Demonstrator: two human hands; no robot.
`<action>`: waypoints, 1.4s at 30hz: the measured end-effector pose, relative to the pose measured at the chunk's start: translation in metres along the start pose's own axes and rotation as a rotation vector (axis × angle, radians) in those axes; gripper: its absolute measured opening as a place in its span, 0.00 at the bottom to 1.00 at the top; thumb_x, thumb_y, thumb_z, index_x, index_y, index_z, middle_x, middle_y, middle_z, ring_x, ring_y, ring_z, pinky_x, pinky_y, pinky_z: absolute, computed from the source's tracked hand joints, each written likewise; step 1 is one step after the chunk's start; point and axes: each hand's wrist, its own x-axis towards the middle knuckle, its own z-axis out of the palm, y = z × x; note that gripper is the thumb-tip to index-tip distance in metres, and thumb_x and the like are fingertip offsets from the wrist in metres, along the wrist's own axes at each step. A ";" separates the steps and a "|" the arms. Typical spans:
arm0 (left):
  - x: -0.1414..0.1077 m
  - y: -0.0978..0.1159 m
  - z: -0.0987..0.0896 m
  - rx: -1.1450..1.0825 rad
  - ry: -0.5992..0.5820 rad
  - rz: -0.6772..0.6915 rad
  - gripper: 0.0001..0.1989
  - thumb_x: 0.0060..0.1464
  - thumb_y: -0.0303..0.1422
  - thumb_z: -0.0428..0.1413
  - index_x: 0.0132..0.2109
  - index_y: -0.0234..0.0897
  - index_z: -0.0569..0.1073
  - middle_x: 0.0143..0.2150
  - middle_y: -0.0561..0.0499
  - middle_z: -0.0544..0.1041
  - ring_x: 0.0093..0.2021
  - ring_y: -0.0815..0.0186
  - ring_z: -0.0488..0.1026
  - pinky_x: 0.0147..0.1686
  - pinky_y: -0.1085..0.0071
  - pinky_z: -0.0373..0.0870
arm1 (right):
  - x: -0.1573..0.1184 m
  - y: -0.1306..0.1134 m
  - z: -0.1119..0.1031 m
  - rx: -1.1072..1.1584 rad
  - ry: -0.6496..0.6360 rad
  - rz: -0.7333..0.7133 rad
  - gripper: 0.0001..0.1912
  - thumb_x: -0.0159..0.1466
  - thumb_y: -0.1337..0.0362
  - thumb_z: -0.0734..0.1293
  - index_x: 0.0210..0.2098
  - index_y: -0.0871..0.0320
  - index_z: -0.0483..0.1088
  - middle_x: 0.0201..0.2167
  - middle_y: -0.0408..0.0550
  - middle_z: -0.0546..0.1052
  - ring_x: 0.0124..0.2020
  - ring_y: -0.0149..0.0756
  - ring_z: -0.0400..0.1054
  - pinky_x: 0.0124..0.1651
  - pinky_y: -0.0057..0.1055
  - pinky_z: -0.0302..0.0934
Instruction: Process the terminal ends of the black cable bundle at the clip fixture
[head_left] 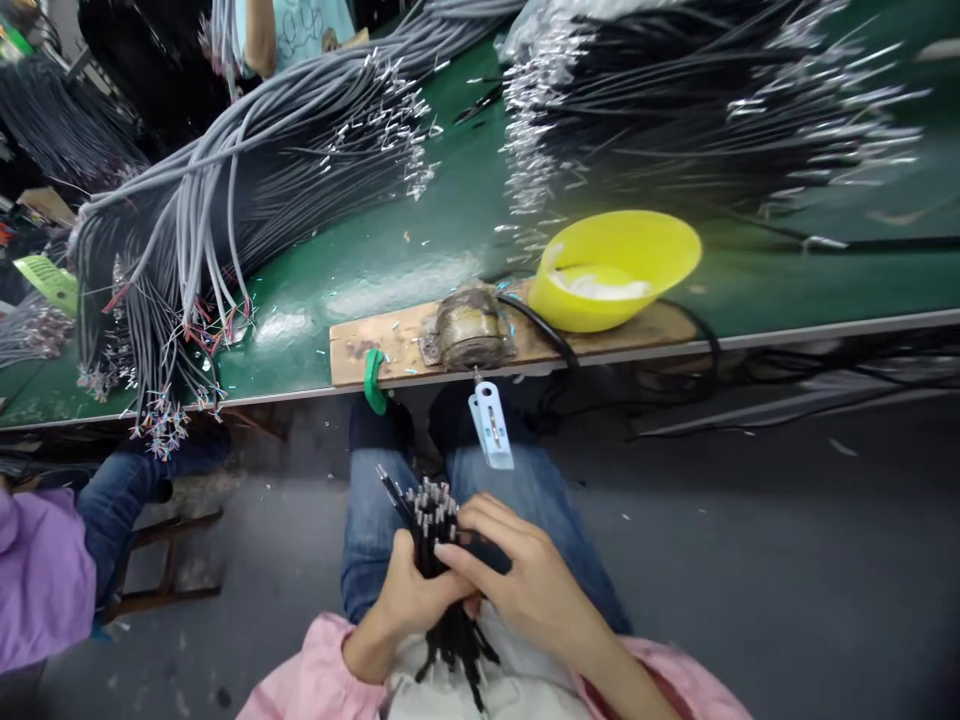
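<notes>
A bundle of black cables (433, 520) with silvery stripped ends stands upright above my lap. My left hand (409, 590) is wrapped round its lower part, the thumb along the side. Closed against the bundle's right side is my right hand (517, 570), with thumb and fingers on the cables near their tips. A couple of cables lean out to the left of the rest. Loose dark ends hang below my hands. Beyond them, a light blue clothes peg (491, 425) sticks out from a small motor (472, 328) at the table edge.
The motor sits on a wooden board (360, 350) with a green clamp (374, 380). A yellow bowl (615, 270) holds white material. Grey cables (202, 190) and black cables (675, 110) lie across the green table (450, 240). A person in a purple sleeve (45, 570) sits at left.
</notes>
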 end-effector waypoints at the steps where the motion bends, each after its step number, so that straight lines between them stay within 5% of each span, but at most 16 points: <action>1: 0.000 0.002 0.000 0.009 -0.001 -0.002 0.12 0.58 0.35 0.53 0.45 0.31 0.70 0.38 0.50 0.75 0.32 0.67 0.73 0.30 0.68 0.73 | 0.002 -0.003 0.000 -0.005 0.018 -0.022 0.16 0.60 0.58 0.63 0.18 0.54 0.61 0.18 0.43 0.67 0.24 0.36 0.62 0.26 0.30 0.59; 5: -0.003 0.012 0.003 0.004 0.020 0.021 0.19 0.41 0.39 0.65 0.36 0.31 0.69 0.19 0.57 0.70 0.17 0.71 0.66 0.19 0.73 0.64 | 0.007 -0.007 -0.002 0.045 0.062 -0.078 0.19 0.62 0.58 0.61 0.16 0.54 0.56 0.16 0.41 0.62 0.20 0.33 0.57 0.23 0.28 0.55; 9: -0.006 0.020 0.008 -0.032 0.043 0.051 0.24 0.33 0.43 0.68 0.32 0.34 0.67 0.14 0.58 0.68 0.14 0.72 0.63 0.16 0.74 0.60 | 0.008 -0.006 -0.004 0.122 0.085 -0.056 0.22 0.62 0.56 0.60 0.15 0.54 0.55 0.15 0.40 0.60 0.19 0.32 0.56 0.22 0.28 0.54; 19: -0.011 0.027 0.009 -0.075 0.065 0.080 0.23 0.33 0.46 0.66 0.28 0.35 0.66 0.13 0.56 0.68 0.12 0.70 0.63 0.14 0.73 0.59 | 0.013 -0.007 -0.004 0.250 0.121 -0.010 0.12 0.60 0.61 0.64 0.21 0.57 0.68 0.17 0.42 0.67 0.19 0.32 0.61 0.23 0.28 0.57; 29: -0.011 0.038 0.013 -0.124 0.127 0.132 0.19 0.36 0.43 0.65 0.30 0.36 0.68 0.15 0.55 0.71 0.15 0.69 0.66 0.19 0.71 0.65 | 0.012 -0.007 -0.004 0.212 0.130 0.014 0.14 0.59 0.61 0.64 0.18 0.56 0.67 0.16 0.43 0.68 0.19 0.33 0.62 0.23 0.28 0.57; 36: -0.010 0.046 0.015 -0.136 0.176 0.176 0.21 0.34 0.45 0.66 0.27 0.36 0.66 0.15 0.58 0.67 0.14 0.74 0.61 0.16 0.75 0.59 | 0.013 -0.008 -0.002 0.230 0.138 0.043 0.16 0.59 0.59 0.63 0.17 0.56 0.67 0.15 0.42 0.68 0.19 0.33 0.63 0.23 0.28 0.57; 42: -0.017 0.068 0.023 -0.042 0.180 0.194 0.23 0.35 0.47 0.65 0.20 0.35 0.63 0.12 0.60 0.61 0.13 0.76 0.58 0.14 0.77 0.58 | 0.012 -0.012 0.000 0.022 0.225 -0.141 0.18 0.63 0.67 0.60 0.16 0.55 0.62 0.14 0.42 0.66 0.17 0.31 0.60 0.23 0.28 0.56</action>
